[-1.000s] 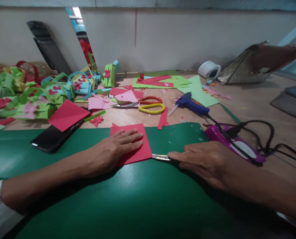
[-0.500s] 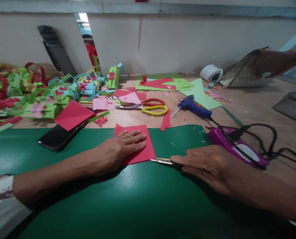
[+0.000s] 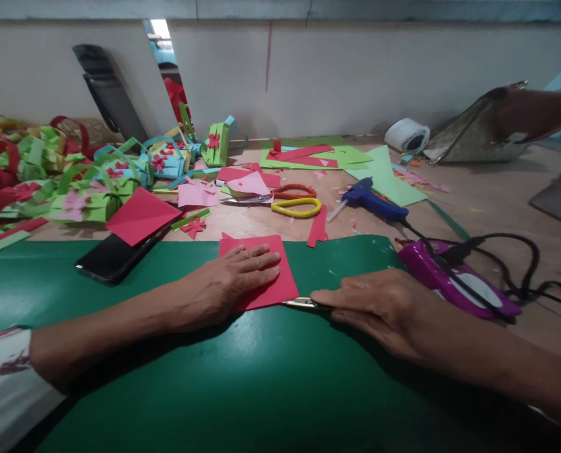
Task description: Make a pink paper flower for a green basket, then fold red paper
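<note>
Folded red paper (image 3: pixel 286 277) lies on the green mat (image 3: pixel 261 390), its layers showing at the upper left corner. My left hand (image 3: pixel 235 277) rests flat on it with the fingers stretched out, pressing it down. A craft knife (image 3: pixel 301 302) is in the grip of my right hand (image 3: pixel 379 299), index finger along its top. The thin blade is at the paper's lower right corner; its tip seems tucked at or under the edge. Most of the knife's handle is hidden by my fingers.
Beyond the mat lie scissors (image 3: pixel 296 207), a blue glue gun (image 3: pixel 374 200) and green paper sheets (image 3: pixel 351 154). A purple power strip (image 3: pixel 459 283) with black cords sits at right. At left are a phone (image 3: pixel 113 257) under a red square (image 3: pixel 143 216) and many small paper baskets (image 3: pixel 91 201).
My right hand and the knife have moved a little left, bringing the blade further along the paper's lower edge. My left hand stays on the paper. The view has shifted slightly.
</note>
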Available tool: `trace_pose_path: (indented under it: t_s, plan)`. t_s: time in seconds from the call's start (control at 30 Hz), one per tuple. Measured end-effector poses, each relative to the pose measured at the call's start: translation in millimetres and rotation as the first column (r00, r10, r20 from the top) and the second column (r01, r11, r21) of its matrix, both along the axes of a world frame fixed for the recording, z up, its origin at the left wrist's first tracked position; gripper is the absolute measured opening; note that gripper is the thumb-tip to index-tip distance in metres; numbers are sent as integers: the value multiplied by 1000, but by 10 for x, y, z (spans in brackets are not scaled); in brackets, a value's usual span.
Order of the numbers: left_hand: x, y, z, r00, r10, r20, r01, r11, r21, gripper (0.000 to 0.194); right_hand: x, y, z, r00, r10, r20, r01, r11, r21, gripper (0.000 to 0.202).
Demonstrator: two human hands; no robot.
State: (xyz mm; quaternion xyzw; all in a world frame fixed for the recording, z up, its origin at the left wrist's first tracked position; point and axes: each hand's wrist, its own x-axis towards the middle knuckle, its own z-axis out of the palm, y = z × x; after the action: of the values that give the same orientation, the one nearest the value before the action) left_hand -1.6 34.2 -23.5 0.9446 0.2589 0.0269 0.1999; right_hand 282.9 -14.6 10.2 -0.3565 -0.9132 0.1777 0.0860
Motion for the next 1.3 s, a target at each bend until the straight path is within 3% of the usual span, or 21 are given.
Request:
trace_pose_path:
  t_s: [0.2,0.4,0.57,0.7,0.93,1.3]
  plan:
    - [0,-15,-45,999,8,49,-8,1000,12,52,-11,16,-17,999,33,5,-33,999,-24,27]
    - [98,-30,-124,987,135,82,-140,989,56,53,96,139,-30,998,38,46,-40,998,44,31]
    - [-23,80,58,1000,-28,4,28,1000,15,49,126,208,-47,997,58,50,-61,997,56,30]
    - [-112,139,165,989,-59,-134,70,995,76,49,102,211,-59,996,74,45,-77,996,55,29]
    - [-102,134,125,991,-49,-125,58,996,64,48,22,161,-32,994,85,70,-92,990,102,31]
    - [-108,127,140,993,-35,-117,40,999,38,48,-21,175,-110,995,100,10,-101,994,47,27]
